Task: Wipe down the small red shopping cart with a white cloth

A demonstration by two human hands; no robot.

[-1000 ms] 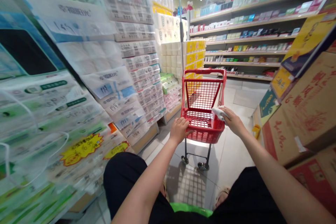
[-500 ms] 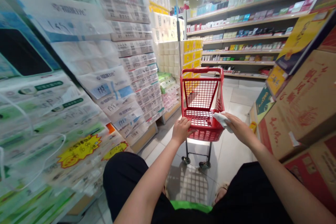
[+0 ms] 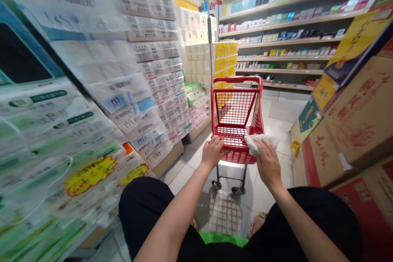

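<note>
In front of my knees stands a small red shopping cart (image 3: 235,108) with a mesh basket and dark wheels. My left hand (image 3: 213,150) grips the near left part of the basket's rim, fingers curled over the edge. A crumpled white cloth (image 3: 252,141) lies against the near right corner of that rim. My right hand (image 3: 267,159) presses the cloth there, palm down, fingers on top of it. Part of the cloth sticks out to the right of the fingers.
Stacked white tissue packs (image 3: 158,69) rise along the left, with yellow price tags (image 3: 90,175) nearby. Cardboard boxes (image 3: 365,106) line the right side. Shelves of small goods (image 3: 282,37) stand at the back. The cart rests on a tiled floor (image 3: 270,190).
My right hand has moved from the basket's right side onto the near right corner, turning palm down with the cloth spread under it. My left hand stays on the rim.
</note>
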